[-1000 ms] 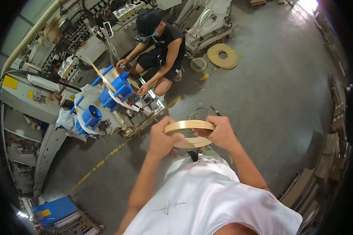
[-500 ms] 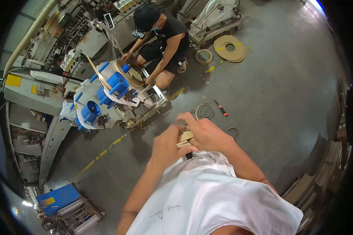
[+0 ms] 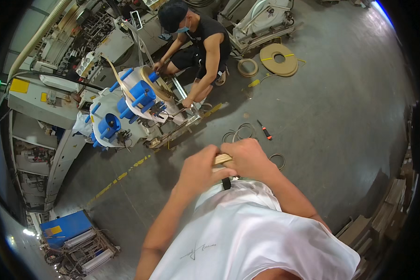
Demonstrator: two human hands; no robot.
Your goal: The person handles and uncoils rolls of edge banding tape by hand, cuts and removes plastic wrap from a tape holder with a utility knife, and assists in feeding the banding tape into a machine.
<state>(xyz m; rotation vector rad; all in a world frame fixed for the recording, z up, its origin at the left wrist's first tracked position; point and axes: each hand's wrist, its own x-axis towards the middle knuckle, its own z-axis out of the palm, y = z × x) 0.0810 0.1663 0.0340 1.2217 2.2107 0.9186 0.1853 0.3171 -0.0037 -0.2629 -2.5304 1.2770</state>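
Observation:
My left hand and my right hand are pressed together in front of my chest, both closed on a tan strip of edge band that shows only as a short flat piece between the fingers. The rest of the band is hidden inside my hands. Below them is my white shirt. On the floor just beyond my hands lie loose grey band loops and a red-handled tool.
A crouching person in black works at a machine with blue rollers at upper left. Tan band coils lie on the grey floor at the top. A blue cart stands lower left, stacked boards at right.
The wide tan loop I held open a second ago has been squeezed down into a small flat bundle between both hands, which have come together near my chest.

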